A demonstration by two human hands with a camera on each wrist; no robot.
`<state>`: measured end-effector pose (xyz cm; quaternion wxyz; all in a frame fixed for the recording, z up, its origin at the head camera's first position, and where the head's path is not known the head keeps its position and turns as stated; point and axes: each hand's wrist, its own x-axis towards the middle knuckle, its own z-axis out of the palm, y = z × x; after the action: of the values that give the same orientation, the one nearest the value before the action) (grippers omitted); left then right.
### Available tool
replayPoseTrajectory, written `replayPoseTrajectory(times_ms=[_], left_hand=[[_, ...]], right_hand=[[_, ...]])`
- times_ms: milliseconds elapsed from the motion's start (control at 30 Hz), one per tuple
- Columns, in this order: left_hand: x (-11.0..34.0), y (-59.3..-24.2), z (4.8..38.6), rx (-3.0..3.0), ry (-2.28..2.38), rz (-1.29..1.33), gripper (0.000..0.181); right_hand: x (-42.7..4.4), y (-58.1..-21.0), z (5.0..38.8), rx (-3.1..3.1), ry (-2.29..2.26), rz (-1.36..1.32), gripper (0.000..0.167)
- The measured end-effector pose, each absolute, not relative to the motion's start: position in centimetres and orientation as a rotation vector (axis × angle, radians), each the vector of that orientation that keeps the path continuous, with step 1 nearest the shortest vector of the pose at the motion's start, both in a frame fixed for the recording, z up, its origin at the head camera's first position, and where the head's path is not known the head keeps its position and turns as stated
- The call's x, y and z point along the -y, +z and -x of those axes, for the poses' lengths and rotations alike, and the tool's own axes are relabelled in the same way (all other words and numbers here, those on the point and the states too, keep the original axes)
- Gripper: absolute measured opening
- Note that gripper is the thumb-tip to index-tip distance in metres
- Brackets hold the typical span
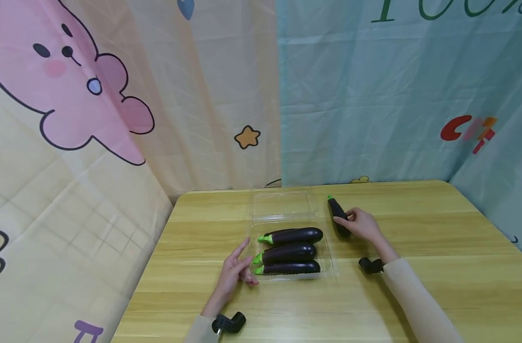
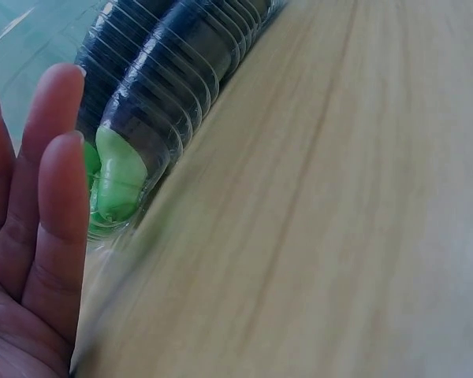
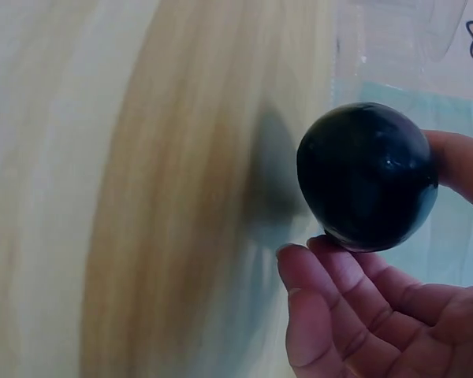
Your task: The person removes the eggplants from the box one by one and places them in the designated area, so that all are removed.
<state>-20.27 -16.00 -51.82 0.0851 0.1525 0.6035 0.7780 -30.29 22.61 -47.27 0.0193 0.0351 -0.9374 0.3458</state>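
My right hand point(image 1: 362, 224) pinches a dark purple eggplant point(image 1: 339, 216) between thumb and fingers, to the right of the clear plastic box. In the right wrist view the eggplant's rounded end point(image 3: 368, 177) faces the camera, and its shadow falls on the tabletop. Several eggplants point(image 1: 292, 252) lie side by side in the clear box point(image 1: 328, 259), their green stem ends pointing left. At the box's left edge is my left hand point(image 1: 234, 271), fingers extended. Those straight fingers point(image 2: 59, 197) stand beside the green stem ends in the left wrist view; whether they touch the box, I cannot tell.
The box's clear lid point(image 1: 283, 205) is folded back toward the far table edge. Everything rests on a light wooden table point(image 1: 192, 238). Printed curtains point(image 1: 218, 95) hang behind the table and along both sides.
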Motion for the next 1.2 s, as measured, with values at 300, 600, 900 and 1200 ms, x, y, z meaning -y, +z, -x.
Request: replayPoseTrajectory(times_ms=[300,600,900,1200], left_hand=[[16.0,-51.8,20.3,-1.784,2.322,-0.462,0.064],[16.0,-51.8,20.3,-1.786,2.326,-0.467,0.064],[16.0,-51.9,20.3,-1.773,2.329,-0.492,0.063],[16.0,-51.9,20.4,-1.769,2.325,-0.498,0.063]], right_hand=[[-22.8,-47.7,29.8,2.963,1.015,-0.136,0.066],[-22.5,-47.7,29.5,2.983,1.046,-0.158,0.073],[-22.3,-47.5,29.3,2.992,0.988,-0.144,0.073],[-22.1,-47.1,29.0,2.985,0.863,-0.147,0.058]])
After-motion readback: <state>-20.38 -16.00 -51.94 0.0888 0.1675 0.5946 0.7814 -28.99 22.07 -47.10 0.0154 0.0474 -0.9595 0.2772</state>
